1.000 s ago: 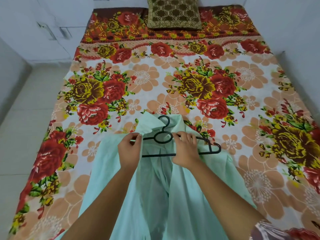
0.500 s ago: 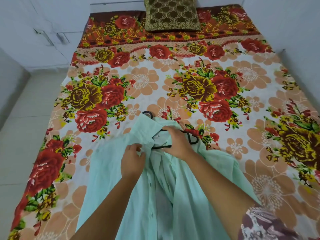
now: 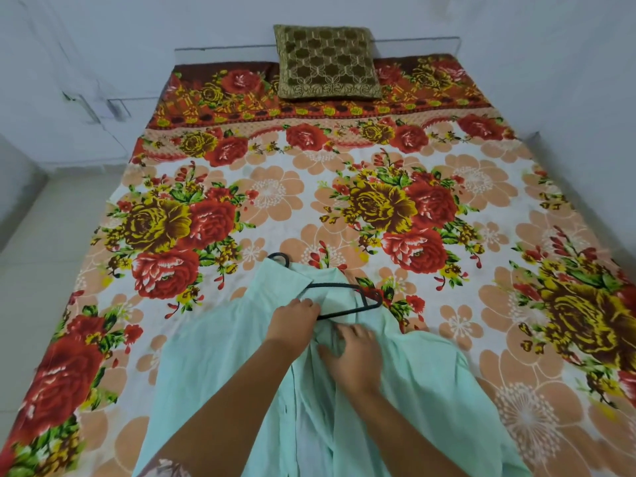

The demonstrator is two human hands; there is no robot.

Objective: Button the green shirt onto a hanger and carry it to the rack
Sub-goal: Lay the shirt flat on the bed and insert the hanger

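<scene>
The pale green shirt lies open, front up, on the near part of the bed. A black hanger is pushed in under its collar. The hook pokes out at the top and the right arm of the hanger lies bare on the fabric. My left hand holds the shirt fabric just below the collar, fingers curled under, next to the hanger's lower bar. My right hand sits a little lower on the shirt's right front, its bent fingers gathering folds of cloth.
The bed is covered by a flowered red, orange and white sheet. An olive patterned cushion leans at the headboard. Pale floor tiles run along the left side and white walls close in behind and on the right.
The hanger slid left, deeper under the collar. My right hand left the hanger and dropped to the shirt front. My left hand moved right, up to the collar.
</scene>
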